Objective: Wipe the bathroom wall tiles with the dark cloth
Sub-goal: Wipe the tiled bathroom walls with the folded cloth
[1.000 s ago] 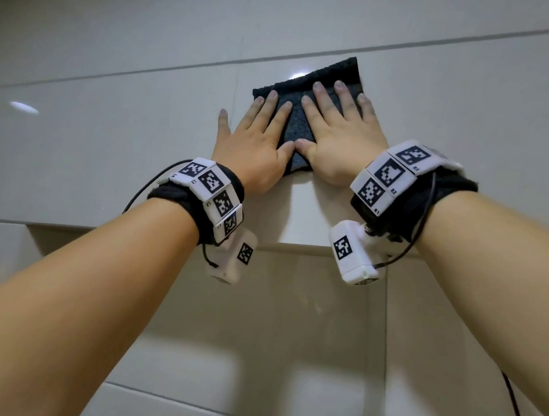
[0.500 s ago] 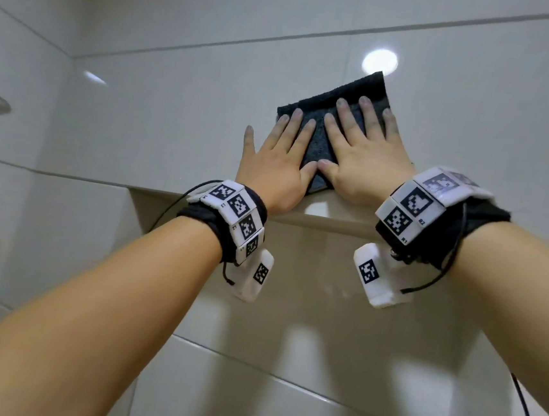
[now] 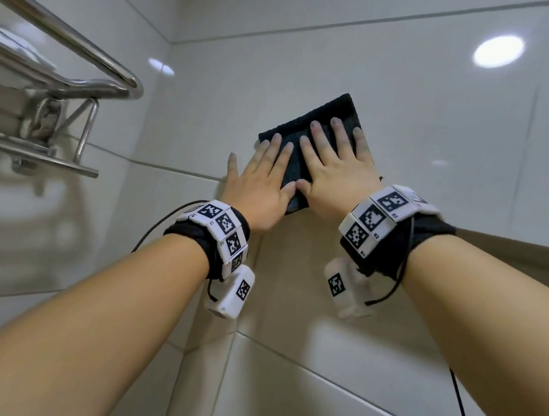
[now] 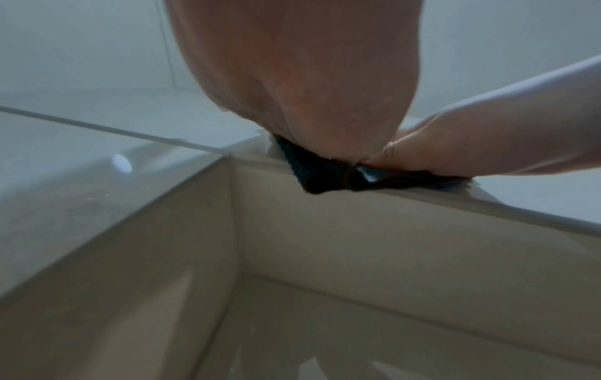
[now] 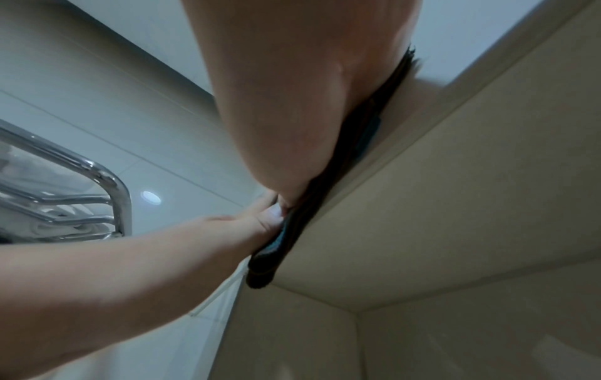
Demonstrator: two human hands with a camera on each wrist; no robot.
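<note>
A dark folded cloth (image 3: 322, 118) lies flat against the glossy white wall tile (image 3: 442, 123), just above the top edge of a recessed niche. My left hand (image 3: 262, 176) presses its left part with straight, spread fingers. My right hand (image 3: 334, 166) lies beside it, fingers straight on the cloth's right part. The two thumbs meet over the cloth's lower edge. In the left wrist view the cloth (image 4: 318, 172) shows under the left palm (image 4: 309, 77), its corner hanging past the niche edge. In the right wrist view the cloth (image 5: 292, 231) is squeezed between the right palm (image 5: 292, 102) and the tile.
A chrome towel rack (image 3: 76, 88) juts from the side wall at the upper left, close to the wall corner; the rack (image 5: 97, 195) also shows in the right wrist view. A beige recessed niche (image 3: 293, 276) opens right below the hands. A cable (image 3: 461, 413) hangs from the right wrist.
Both hands have slid the cloth leftward along the tile above the niche, toward the wall corner. The towel rack has come into view at the left.
</note>
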